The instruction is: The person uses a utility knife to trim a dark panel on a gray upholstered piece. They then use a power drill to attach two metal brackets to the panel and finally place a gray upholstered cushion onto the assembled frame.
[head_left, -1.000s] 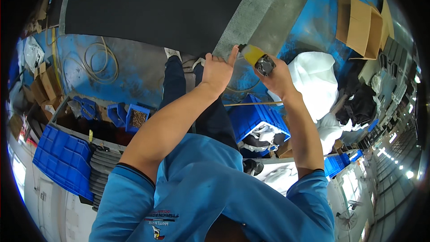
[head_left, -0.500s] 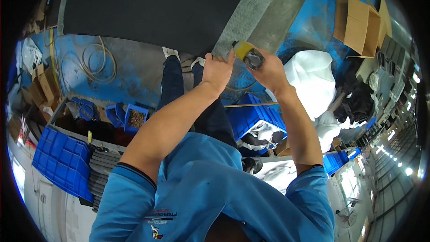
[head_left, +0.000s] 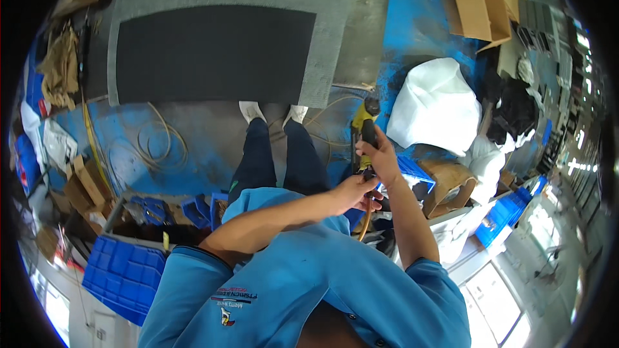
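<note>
Pneumatic gun held in both hands at the right

A yellow-and-black pneumatic gun [head_left: 363, 118] is held out in front of the body, to the person's right. The right hand [head_left: 382, 158] wraps its black handle, fingers curled tight. The left hand [head_left: 353, 194] is at the handle's lower end — thumb and fingers pinching it where an orange hose [head_left: 365, 224] leads out. Beyond the shoes [head_left: 252, 111], a flat black sheet [head_left: 213, 55] lies on a larger grey sheet [head_left: 329, 42], well apart from both hands. A bulky white sack [head_left: 433, 106] stands right of the gun, with an open cardboard box [head_left: 478, 3] farther off. A pale coiled hose [head_left: 169, 138] lies on the blue-and-grey floor [head_left: 213, 132] — left of the legs.
</note>
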Action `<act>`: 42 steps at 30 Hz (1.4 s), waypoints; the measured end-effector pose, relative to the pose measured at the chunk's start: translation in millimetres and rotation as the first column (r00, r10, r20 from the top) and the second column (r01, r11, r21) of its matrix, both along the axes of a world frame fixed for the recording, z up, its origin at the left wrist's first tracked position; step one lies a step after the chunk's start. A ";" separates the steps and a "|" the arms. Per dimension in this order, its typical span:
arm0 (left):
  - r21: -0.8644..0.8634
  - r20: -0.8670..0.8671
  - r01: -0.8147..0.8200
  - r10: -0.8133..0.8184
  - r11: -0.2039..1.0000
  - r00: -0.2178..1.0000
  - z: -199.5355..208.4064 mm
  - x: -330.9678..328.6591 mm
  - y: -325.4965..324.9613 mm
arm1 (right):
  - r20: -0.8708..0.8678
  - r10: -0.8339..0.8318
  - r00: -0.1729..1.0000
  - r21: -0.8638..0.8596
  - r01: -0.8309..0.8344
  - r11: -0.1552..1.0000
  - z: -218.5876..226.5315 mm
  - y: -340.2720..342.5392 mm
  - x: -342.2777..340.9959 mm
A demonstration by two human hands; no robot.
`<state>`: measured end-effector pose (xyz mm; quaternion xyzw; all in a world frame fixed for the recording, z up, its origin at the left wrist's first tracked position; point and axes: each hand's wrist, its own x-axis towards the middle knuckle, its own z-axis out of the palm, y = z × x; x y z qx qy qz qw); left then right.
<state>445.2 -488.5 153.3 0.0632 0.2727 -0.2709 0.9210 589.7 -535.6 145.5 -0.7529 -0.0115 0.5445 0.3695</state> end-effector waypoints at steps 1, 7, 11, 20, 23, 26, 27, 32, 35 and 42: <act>0.064 -0.094 -0.002 0.008 0.998 0.996 11.0 0.1 -1.2 | 0.083 -0.027 0.996 -0.039 0.031 0.999 1.5 -12.5 -11.3; -0.071 -0.251 0.013 -0.030 0.997 0.967 -67.7 -7.4 -9.9 | -0.160 -0.338 0.928 -0.424 0.244 0.872 97.0 -45.8 -91.1; 0.032 -0.186 0.131 -0.123 0.991 0.975 -95.9 -11.2 14.8 | -0.361 -0.363 0.859 -0.055 0.369 0.928 87.5 -98.4 -109.3; 0.801 -0.271 -0.040 0.421 0.598 0.865 -98.8 -245.8 176.0 | -0.556 -0.215 0.803 -0.100 0.192 0.976 -65.7 -98.1 -32.0; 0.899 -0.358 -0.004 0.739 0.439 0.570 -95.3 -406.3 170.9 | -0.547 -0.192 0.815 -0.239 0.068 0.969 -124.2 -99.2 -41.7; 0.818 -0.563 0.150 0.720 0.555 0.406 -49.2 -493.1 129.0 | -0.539 -0.317 0.780 -0.378 0.112 0.919 -178.4 -114.7 -55.7; 0.773 -0.622 0.160 0.683 0.615 0.382 -46.6 -519.8 108.4 | -0.488 -0.411 0.770 -0.444 0.186 0.877 -180.7 -114.2 -69.0; 0.586 -0.768 0.287 0.407 0.757 0.494 -54.6 -568.7 83.0 | -0.417 -0.628 0.657 -0.531 0.384 0.755 -268.5 -175.7 -98.0; 0.650 -0.709 0.324 0.396 0.687 0.583 -60.9 -583.7 113.6 | -0.348 -0.619 0.704 -0.554 0.378 0.742 -220.0 -145.2 -113.5; 0.867 -0.492 0.493 0.275 0.072 0.826 -70.5 -582.9 358.2 | -0.273 -0.597 0.754 -0.592 0.357 0.722 -180.2 -83.1 -204.2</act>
